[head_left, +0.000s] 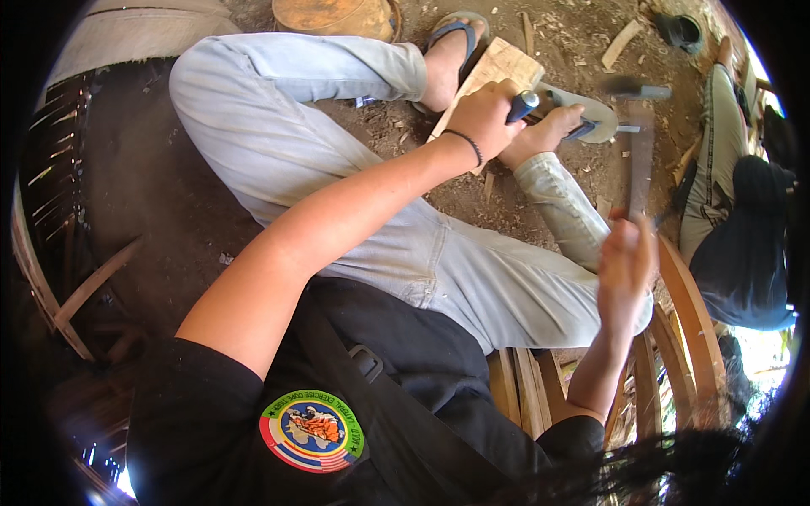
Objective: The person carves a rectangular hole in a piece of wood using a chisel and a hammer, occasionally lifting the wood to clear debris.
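Observation:
My left hand, with a dark band at its wrist, is closed around a chisel-like tool with a dark blue handle. Its blade is hidden by my hand. Beneath that hand lies a pale wooden board on the ground, between my two feet. Off to the right, my right hand grips a hammer by the lower end of its handle. Both this hand and the hammer are smeared by motion. The hammer head points up and away, to the right of the tool and apart from it.
My right foot rests beside the board on a grey sandal. Wood chips litter the dirt floor. A round wooden block and a black pot-like container stand farther off. Another person sits at right, near curved wooden slats.

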